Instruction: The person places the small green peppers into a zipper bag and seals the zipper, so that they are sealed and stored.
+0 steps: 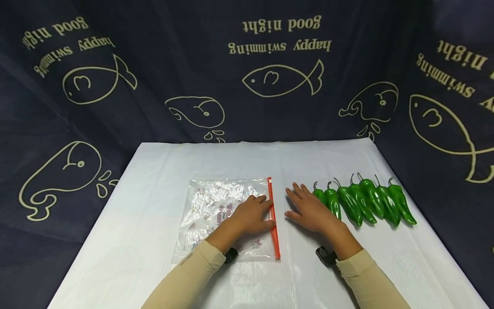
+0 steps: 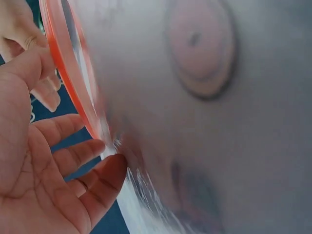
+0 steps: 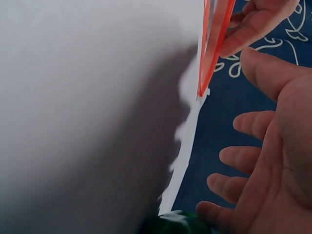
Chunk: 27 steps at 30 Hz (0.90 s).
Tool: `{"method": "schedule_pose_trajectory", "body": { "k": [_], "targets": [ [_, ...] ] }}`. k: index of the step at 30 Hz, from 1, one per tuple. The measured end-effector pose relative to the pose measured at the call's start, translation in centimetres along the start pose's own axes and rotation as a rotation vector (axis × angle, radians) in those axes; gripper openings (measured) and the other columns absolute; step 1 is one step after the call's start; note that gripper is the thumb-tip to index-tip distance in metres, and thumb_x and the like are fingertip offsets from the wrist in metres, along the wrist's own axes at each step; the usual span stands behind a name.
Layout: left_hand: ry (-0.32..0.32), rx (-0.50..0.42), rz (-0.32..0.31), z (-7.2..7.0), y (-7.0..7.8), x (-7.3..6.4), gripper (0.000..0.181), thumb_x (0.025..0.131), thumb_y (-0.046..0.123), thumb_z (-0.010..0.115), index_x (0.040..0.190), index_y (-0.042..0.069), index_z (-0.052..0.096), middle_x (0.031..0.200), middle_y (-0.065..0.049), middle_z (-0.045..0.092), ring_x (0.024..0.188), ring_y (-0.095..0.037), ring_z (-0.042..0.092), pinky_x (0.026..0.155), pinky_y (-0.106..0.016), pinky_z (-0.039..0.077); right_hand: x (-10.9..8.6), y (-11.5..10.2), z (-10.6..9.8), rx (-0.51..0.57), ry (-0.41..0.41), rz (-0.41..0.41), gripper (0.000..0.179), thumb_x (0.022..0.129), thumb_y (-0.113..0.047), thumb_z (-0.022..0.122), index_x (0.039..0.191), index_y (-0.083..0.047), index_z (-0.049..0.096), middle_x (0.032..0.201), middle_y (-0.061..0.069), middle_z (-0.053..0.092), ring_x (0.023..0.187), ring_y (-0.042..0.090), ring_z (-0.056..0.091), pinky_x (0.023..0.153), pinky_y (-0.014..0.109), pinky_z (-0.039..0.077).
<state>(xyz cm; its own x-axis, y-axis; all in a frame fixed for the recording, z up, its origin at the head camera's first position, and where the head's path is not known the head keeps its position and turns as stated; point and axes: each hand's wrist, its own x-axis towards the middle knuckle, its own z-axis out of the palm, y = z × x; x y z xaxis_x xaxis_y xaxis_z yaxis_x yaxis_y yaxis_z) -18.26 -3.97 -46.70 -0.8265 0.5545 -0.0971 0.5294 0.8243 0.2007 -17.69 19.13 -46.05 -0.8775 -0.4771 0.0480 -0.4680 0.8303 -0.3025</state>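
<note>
A clear plastic zip bag with printed motifs lies flat on the white table, its red zip edge to the right. My left hand is over the bag, fingertips right at that red edge. The left wrist view shows its fingers loosely bent against the plastic. To the right of the bag, my right hand is spread and holds nothing. It partly covers the nearest of several green peppers, which lie side by side with stems pointing away.
The white table has its far edge against a dark blue cloth printed with fish, whales and lettering. A black band is on the right wrist, another on the left. Beige sleeves cover both forearms.
</note>
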Motion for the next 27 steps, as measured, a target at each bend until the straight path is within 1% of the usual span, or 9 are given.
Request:
{"method": "schedule_pose_trajectory", "body": {
  "k": [5, 9, 18, 21, 27],
  "targets": [
    [0.013, -0.023, 0.021, -0.2, -0.4, -0.2, 0.070, 0.087, 0.053, 0.061, 0.146, 0.016, 0.052, 0.146, -0.005, 0.051, 0.130, -0.029, 0.046, 0.099, -0.041, 0.046, 0.4, -0.3, 0.1, 0.012, -0.044, -0.012, 0.074, 0.093, -0.040, 0.066, 0.150, 0.000, 0.040, 0.155, 0.028, 0.029, 0.141, 0.050, 0.024, 0.108, 0.064, 0.028],
    [0.028, -0.030, 0.040, -0.4, -0.6, -0.2, 0.069, 0.086, 0.049, 0.065, 0.143, 0.013, 0.055, 0.142, -0.006, 0.054, 0.125, -0.027, 0.050, 0.096, -0.039, 0.047, 0.8, -0.5, 0.2, 0.046, -0.087, -0.027, 0.073, 0.093, -0.041, 0.066, 0.150, -0.004, 0.042, 0.155, 0.028, 0.029, 0.141, 0.051, 0.023, 0.108, 0.064, 0.027],
    [0.036, -0.054, 0.062, -0.7, -0.8, -0.6, 0.064, 0.085, 0.040, 0.069, 0.140, 0.010, 0.057, 0.141, -0.009, 0.054, 0.126, -0.027, 0.050, 0.099, -0.039, 0.045, 1.8, -1.2, 0.8, 0.128, -0.181, -0.053, 0.075, 0.091, -0.041, 0.068, 0.152, -0.009, 0.041, 0.155, 0.029, 0.028, 0.141, 0.052, 0.021, 0.108, 0.063, 0.028],
    [0.031, -0.058, 0.062, -0.7, -0.8, -0.6, 0.061, 0.085, 0.037, 0.069, 0.139, 0.012, 0.058, 0.142, -0.010, 0.053, 0.128, -0.027, 0.049, 0.100, -0.040, 0.045, 2.1, -1.3, 1.0, 0.131, -0.209, -0.043, 0.077, 0.090, -0.043, 0.069, 0.152, -0.009, 0.041, 0.155, 0.029, 0.028, 0.142, 0.053, 0.020, 0.109, 0.063, 0.028],
    [0.017, -0.042, 0.059, -0.4, -0.9, -0.7, 0.054, 0.084, 0.033, 0.067, 0.137, 0.020, 0.062, 0.145, -0.009, 0.051, 0.129, -0.026, 0.047, 0.098, -0.040, 0.046, 2.4, -1.7, 1.4, 0.061, -0.253, -0.026, 0.080, 0.088, -0.045, 0.069, 0.151, -0.006, 0.041, 0.156, 0.030, 0.024, 0.142, 0.055, 0.016, 0.106, 0.067, 0.028]
  ]
}}
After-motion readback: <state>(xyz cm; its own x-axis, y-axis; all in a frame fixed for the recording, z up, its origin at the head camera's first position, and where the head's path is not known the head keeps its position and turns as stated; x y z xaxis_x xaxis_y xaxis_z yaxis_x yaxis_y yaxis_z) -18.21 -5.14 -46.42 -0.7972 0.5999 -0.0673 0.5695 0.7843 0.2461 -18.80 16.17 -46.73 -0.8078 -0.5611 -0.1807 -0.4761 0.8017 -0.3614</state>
